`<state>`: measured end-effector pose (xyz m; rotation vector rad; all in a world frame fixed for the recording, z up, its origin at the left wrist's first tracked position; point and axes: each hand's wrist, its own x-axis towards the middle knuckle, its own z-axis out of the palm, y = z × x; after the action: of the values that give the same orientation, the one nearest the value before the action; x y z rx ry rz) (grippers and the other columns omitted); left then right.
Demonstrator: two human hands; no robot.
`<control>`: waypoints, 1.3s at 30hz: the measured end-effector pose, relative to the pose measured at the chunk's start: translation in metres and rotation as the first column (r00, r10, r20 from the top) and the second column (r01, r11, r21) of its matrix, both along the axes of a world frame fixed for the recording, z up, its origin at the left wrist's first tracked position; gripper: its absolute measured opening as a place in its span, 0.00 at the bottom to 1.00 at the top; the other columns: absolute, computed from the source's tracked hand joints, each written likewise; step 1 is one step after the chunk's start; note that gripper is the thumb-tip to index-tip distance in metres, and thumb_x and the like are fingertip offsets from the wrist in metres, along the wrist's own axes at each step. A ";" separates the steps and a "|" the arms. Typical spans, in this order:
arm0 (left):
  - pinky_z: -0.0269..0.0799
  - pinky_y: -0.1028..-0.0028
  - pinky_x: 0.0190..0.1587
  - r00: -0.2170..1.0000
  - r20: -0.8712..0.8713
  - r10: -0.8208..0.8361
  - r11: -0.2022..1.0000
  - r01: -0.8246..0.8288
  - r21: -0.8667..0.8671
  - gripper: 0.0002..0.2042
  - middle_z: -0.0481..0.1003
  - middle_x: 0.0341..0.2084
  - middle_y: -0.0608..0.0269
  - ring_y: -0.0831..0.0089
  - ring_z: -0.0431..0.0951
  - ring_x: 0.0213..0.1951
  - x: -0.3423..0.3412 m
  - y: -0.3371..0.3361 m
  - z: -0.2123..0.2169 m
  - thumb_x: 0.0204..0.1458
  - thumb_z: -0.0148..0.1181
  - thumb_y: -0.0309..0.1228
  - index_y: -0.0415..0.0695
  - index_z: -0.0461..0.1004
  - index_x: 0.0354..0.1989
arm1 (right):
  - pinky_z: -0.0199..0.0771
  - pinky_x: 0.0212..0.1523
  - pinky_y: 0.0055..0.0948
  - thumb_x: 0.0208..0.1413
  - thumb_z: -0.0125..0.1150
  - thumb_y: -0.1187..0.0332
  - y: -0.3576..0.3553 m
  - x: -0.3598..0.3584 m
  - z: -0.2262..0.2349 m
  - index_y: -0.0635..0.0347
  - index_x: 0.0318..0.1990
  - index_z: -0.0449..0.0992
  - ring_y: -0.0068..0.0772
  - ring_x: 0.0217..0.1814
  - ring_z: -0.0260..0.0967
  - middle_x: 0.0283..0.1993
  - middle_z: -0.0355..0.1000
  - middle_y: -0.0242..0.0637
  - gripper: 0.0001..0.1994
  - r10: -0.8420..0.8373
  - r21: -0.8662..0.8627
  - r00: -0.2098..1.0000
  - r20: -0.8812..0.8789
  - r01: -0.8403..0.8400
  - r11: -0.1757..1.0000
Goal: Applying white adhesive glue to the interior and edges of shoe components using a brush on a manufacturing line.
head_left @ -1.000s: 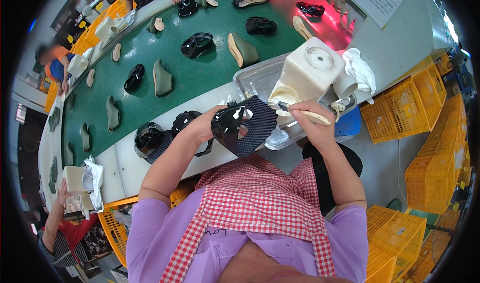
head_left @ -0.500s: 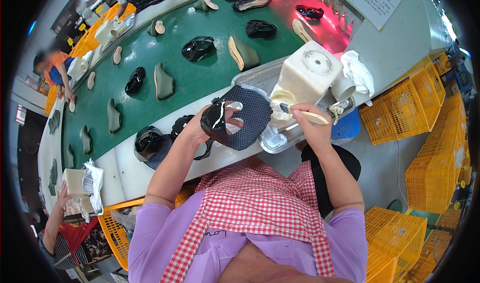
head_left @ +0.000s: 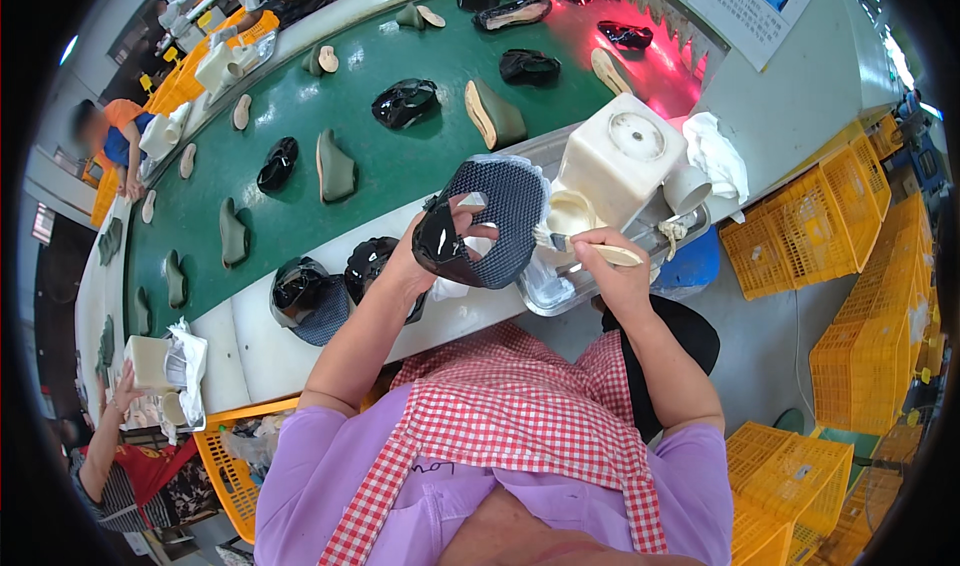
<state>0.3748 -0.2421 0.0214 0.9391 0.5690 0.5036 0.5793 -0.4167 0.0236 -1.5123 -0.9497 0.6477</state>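
Observation:
A glossy black shoe upper with a dark woven-textured lining (head_left: 497, 201) is spread in the grip of my left hand (head_left: 408, 266), fingers through its opening. White paste rims its right edge. My right hand (head_left: 620, 278) pinches the pale handle of a flat brush (head_left: 625, 256), its bristles close to that edge; whether they touch is unclear. Just beyond the brush, a white plastic glue pot (head_left: 622, 146) with an open round spout stands in a metal tray (head_left: 702, 231). Two more black uppers, one at the left (head_left: 300, 291) and one partly behind my forearm (head_left: 370, 264), rest on the white ledge.
A green conveyor belt (head_left: 360, 226) carries black uppers and green shoe lasts (head_left: 336, 166). Red light glows at its far right end. A white cloth (head_left: 715, 151) and a cup (head_left: 686, 188) sit by the pot. Yellow crates (head_left: 800, 216) stand right; co-workers' hands (head_left: 130, 188) are at left.
The brush has come down and slightly left along the upper's right edge. My left hand has shifted a little right and tilted the upper. Belt items appear slightly farther right.

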 end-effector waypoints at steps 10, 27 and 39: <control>0.74 0.75 0.43 0.985 0.165 0.052 0.945 -0.102 0.311 0.34 0.65 0.58 0.52 0.63 0.73 0.50 0.016 -0.006 -0.006 0.49 0.59 0.20 0.41 0.53 0.67 | 0.70 0.37 0.22 0.53 0.60 0.73 0.001 -0.002 0.004 0.62 0.36 0.79 0.22 0.34 0.71 0.32 0.76 0.32 0.05 0.040 0.092 0.996 0.077 -0.047 0.995; 0.66 0.72 0.52 0.998 -0.008 -0.064 0.505 0.039 0.862 0.19 0.70 0.52 0.56 0.69 0.72 0.51 0.020 -0.036 0.010 0.59 0.52 0.28 0.37 0.64 0.59 | 0.64 0.35 0.35 0.44 0.65 0.74 0.013 -0.007 -0.001 0.62 0.29 0.76 0.41 0.33 0.66 0.27 0.71 0.38 0.05 -0.094 0.217 0.848 0.522 -0.026 0.976; 0.68 0.80 0.34 0.996 -0.084 0.025 0.739 0.038 0.673 0.19 0.75 0.48 0.61 0.80 0.69 0.28 0.016 -0.012 -0.018 0.60 0.53 0.29 0.41 0.66 0.59 | 0.70 0.39 0.27 0.50 0.64 0.74 0.009 0.007 0.021 0.63 0.37 0.79 0.33 0.36 0.72 0.34 0.76 0.38 0.06 -0.201 0.328 0.936 0.288 0.100 0.939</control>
<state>0.3912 -0.2539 0.0030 1.6713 0.4597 0.6850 0.5868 -0.4077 0.0442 -1.4111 -1.1065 0.1301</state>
